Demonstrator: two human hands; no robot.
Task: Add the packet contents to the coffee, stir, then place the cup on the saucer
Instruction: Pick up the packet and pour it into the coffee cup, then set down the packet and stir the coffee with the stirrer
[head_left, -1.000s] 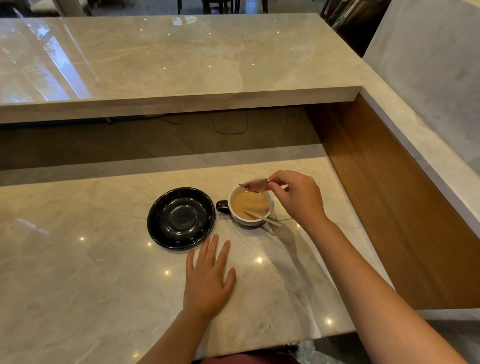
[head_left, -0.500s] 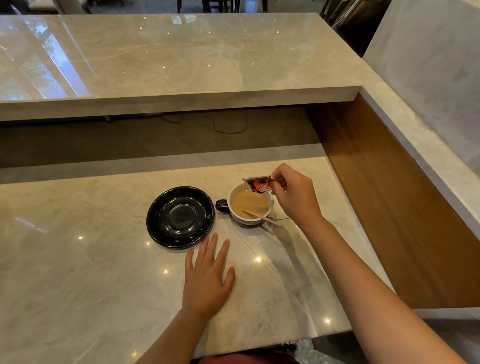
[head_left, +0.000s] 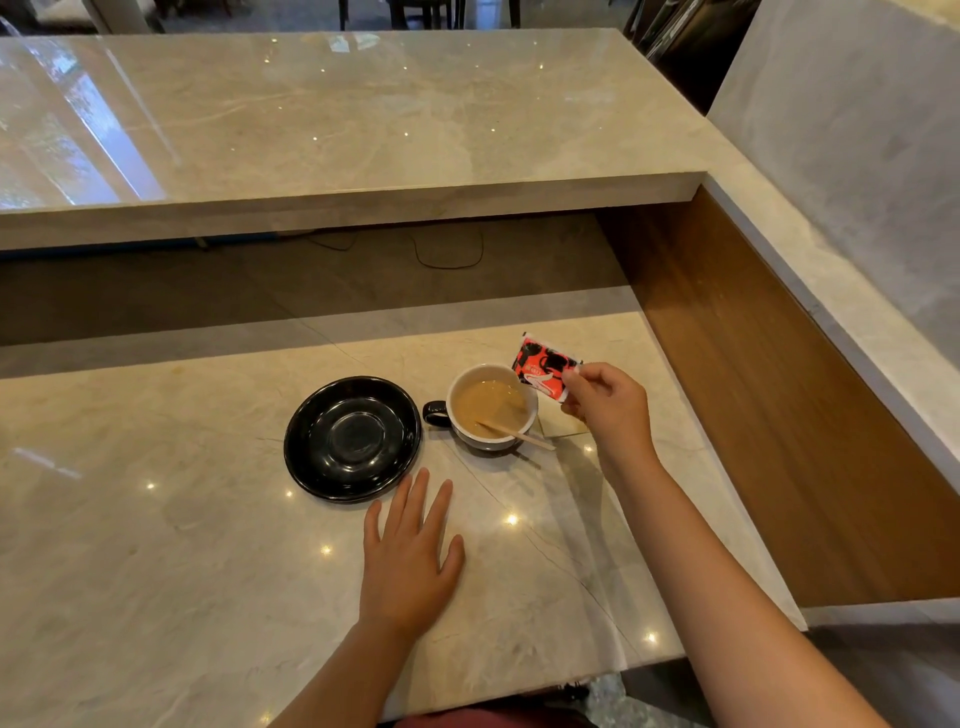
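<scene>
Marble bench (head_left: 156, 545): cup (head_left: 491, 408) of coffee just right of black saucer (head_left: 352, 439), stirrer (head_left: 514, 434) leaning inside. Right hand (head_left: 610, 410) pinching red packet (head_left: 543, 366), raised above cup's far-right rim. Left hand (head_left: 408, 556) flat, fingers spread, near of saucer.

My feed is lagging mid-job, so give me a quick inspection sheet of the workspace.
Surface: marble counter, glossy, with light reflections.
Job's things: cup of coffee on the counter right of the empty saucer, apart from it; stirrer leaning in the cup; packet held at the cup's far right rim.
Clutter: nothing seen.
Grippers: right hand pinches the packet; left hand flat on the counter.
Cables: cable under the raised ledge.
Surroundings: wood panel on the right.
</scene>
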